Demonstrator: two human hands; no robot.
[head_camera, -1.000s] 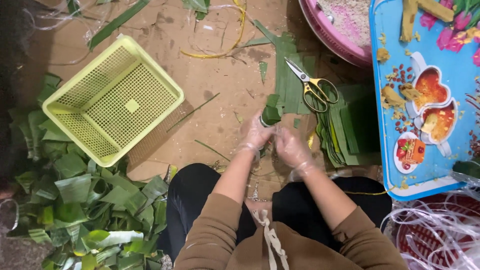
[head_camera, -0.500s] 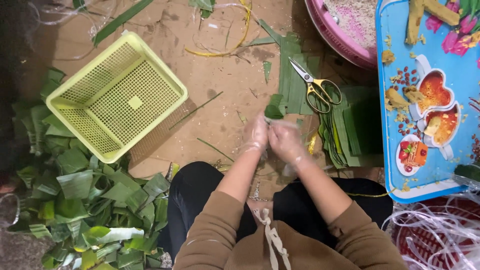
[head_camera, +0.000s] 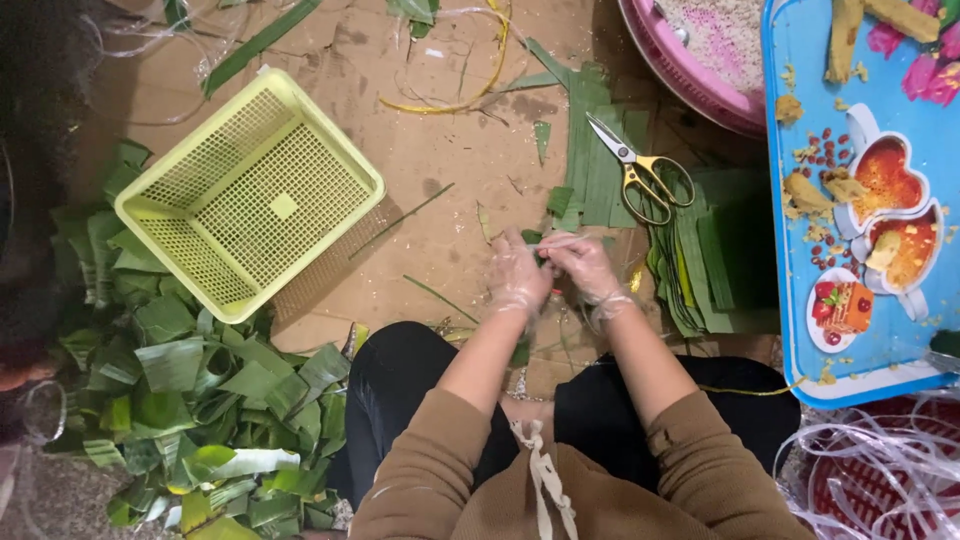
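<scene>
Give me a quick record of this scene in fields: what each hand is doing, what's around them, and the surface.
left hand: gloved, pinching a small green leaf piece, only partly visible
right hand: gloved, touching the same piece
scissors: lying on cut leaf strips, beyond the hands
basket: yellow-green, nothing visible inside, to the left
leaf pile: folded green leaves, lower left
tray: blue, with food dishes, right
surface: brown cardboard
</scene>
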